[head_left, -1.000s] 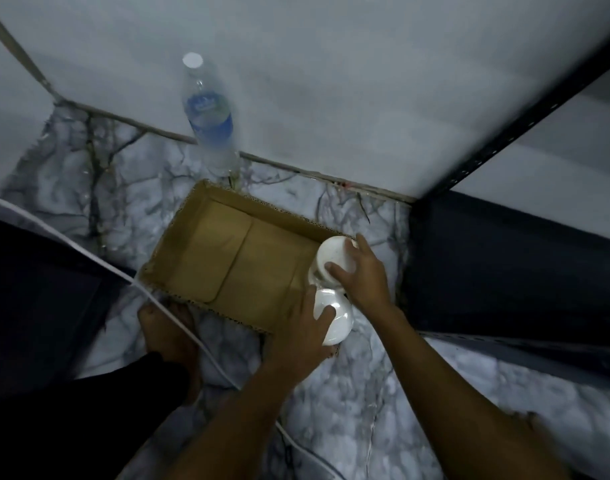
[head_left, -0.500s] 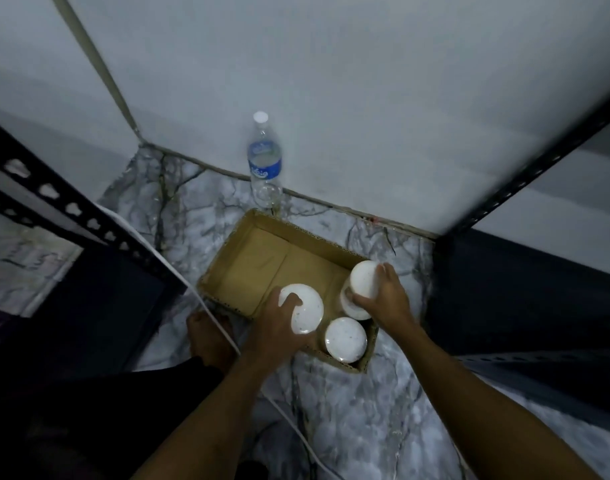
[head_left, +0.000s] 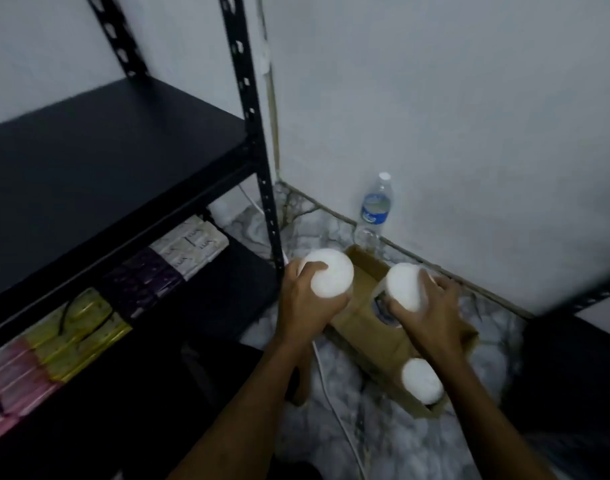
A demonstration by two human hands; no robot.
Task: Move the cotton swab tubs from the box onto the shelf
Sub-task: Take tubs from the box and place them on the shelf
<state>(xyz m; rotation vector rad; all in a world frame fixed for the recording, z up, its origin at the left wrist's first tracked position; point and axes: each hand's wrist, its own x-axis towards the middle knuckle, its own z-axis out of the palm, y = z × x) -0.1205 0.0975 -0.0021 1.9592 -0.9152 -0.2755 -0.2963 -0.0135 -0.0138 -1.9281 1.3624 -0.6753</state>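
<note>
My left hand (head_left: pixel 305 303) grips a white-lidded cotton swab tub (head_left: pixel 331 277), lifted clear of the cardboard box (head_left: pixel 373 329) toward the black shelf (head_left: pixel 99 161) on the left. My right hand (head_left: pixel 431 313) grips a second tub (head_left: pixel 402 287) above the box, its label showing below the lid. A third tub (head_left: pixel 422 381) stands in the near corner of the box, partly hidden by my right forearm.
A black shelf post (head_left: pixel 251 133) rises between the shelf and the box. Coloured packets (head_left: pixel 89 317) fill the lower shelf. A water bottle (head_left: pixel 374 209) stands against the wall behind the box. A white cable (head_left: pixel 334 403) runs across the marble floor.
Both hands have lifted their tubs up out of the box. My view has swung left and up, bringing the shelf into sight.
</note>
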